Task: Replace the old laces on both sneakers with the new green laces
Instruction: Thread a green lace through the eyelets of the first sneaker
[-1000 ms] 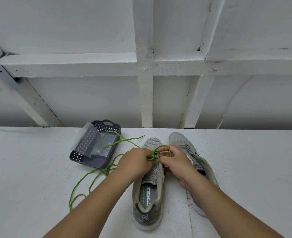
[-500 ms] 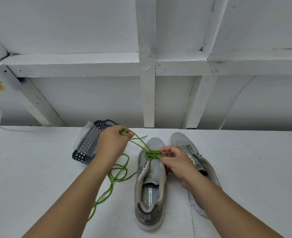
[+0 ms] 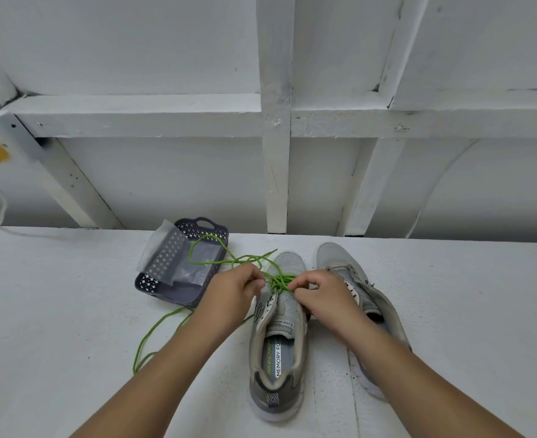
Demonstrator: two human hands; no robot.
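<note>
Head view, from my remote seat, gives me first the broad white-painted work surface (image 3: 71, 311) that carries everything, backed by a white framed wall. On it two grey mesh sneakers stand side by side, toes pointing away from the person, which I judge keeps the eyelet rows facing the hands. The left grey sneaker (image 3: 278, 336) sits between the forearms with its tongue and insole exposed; the right grey sneaker (image 3: 349, 273) lies just beside it, partly under the right forearm, and shows no lace that I can make out. Behind and to the left rests a dark perforated plastic basket (image 3: 169, 292) with a clear plastic wrapper (image 3: 163, 251) draped over its rim, presumably the lace packaging parked within reach. The left hand (image 3: 232, 295) and right hand (image 3: 321, 295) meet over the left sneaker's lower eyelets, each with fingertips curled and pinching the bright green round lace (image 3: 280, 281), seemingly to feed or tighten a crossing. That lace is bunched across the front of the left sneaker, one loop arching over the basket and a long tail trailing across the surface to the left. By my reckoning the lacing of the first shoe is at an early stage.
</note>
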